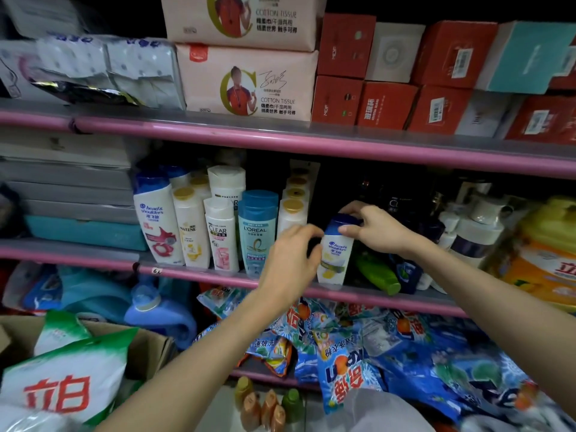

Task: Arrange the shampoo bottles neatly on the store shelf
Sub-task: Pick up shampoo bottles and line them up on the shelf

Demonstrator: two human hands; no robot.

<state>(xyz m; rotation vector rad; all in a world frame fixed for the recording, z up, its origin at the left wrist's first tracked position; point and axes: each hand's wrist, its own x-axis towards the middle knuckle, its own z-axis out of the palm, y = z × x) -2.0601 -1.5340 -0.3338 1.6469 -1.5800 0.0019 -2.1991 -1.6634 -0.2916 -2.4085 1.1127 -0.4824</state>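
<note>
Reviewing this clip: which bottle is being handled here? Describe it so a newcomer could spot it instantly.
Find the middle pink-edged shelf and its upright bottle row. Right of the teal L'Oreal bottle, both hands meet on a small Head & Shoulders bottle: right hand at its cap, left hand beside its body. Its neighbours lack its blue cap and yellow lemon label.

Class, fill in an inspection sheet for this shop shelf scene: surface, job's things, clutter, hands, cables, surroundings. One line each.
Surface: pink-edged middle shelf, crowded with bottles.
Job's things: small Head & Shoulders bottle upright at the shelf front; a row stands to its left: large Head & Shoulders, Pantene, Clear, L'Oreal.
Clutter: green bottle lying on its side.
Hands: left hand curled at the small bottle's side; right hand pinches its blue cap.
Cables: nothing seen.
Surroundings: tissue packs and red boxes above; blue detergent bags below.
</note>
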